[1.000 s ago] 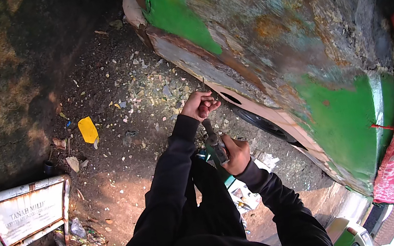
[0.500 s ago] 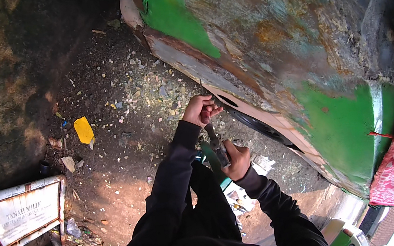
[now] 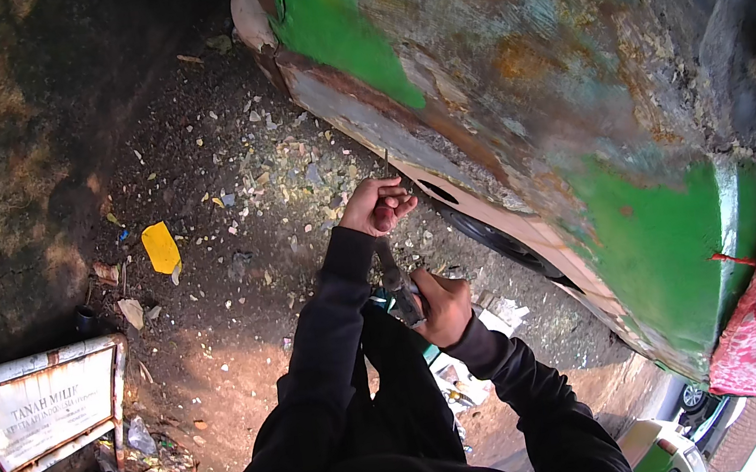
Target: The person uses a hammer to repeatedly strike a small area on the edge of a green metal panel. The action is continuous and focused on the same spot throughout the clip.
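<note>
We note left hand [image 3: 375, 205] fisted on thin chisel [image 3: 385, 169], pointing up-away; right hand [image 3: 439, 307] gripping dark hammer [image 3: 395, 277] just below.

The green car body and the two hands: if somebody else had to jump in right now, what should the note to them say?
Left hand: closed in a fist around a thin tool, pressed at the lower edge of the green car body; the tool's tip is too small to make out.
Right hand: gripping a dark hammer-like tool, held just behind the left hand.
Around: paint chips scattered on the dirt below the panel; a yellow scrap farther left.
Done: much of the panel is stripped to rust and bare patches.
Left: green paint remains at the top left and lower right.
</note>
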The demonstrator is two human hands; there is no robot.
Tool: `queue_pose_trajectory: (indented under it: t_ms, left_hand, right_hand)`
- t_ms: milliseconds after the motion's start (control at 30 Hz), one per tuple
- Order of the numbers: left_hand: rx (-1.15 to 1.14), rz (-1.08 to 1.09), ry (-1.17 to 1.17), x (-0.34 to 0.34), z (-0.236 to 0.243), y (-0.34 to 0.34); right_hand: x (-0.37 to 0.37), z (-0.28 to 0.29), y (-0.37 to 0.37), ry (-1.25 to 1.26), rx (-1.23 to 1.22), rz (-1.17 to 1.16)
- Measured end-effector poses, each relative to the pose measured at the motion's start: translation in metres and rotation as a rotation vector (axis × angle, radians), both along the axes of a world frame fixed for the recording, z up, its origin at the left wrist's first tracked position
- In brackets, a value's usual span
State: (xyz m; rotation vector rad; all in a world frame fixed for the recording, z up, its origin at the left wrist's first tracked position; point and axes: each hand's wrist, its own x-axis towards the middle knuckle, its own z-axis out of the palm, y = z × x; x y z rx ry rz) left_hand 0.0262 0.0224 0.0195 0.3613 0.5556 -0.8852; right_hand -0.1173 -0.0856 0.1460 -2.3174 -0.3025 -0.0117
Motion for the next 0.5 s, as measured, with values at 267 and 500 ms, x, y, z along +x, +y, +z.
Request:
queue_pose_trajectory:
  t_ms: [267,500]
  left_hand:
    - [0.000,-0.037,-0.007,0.000,-0.014,-0.001]
    - [0.093,-0.054,-0.026,0.000,-0.009,-0.006]
  right_hand:
    - [-0.001,-0.002,-0.006,-0.094,-0.079,0.075]
    - [-0.006,0.000,-0.013,-0.134,-0.130,0.088]
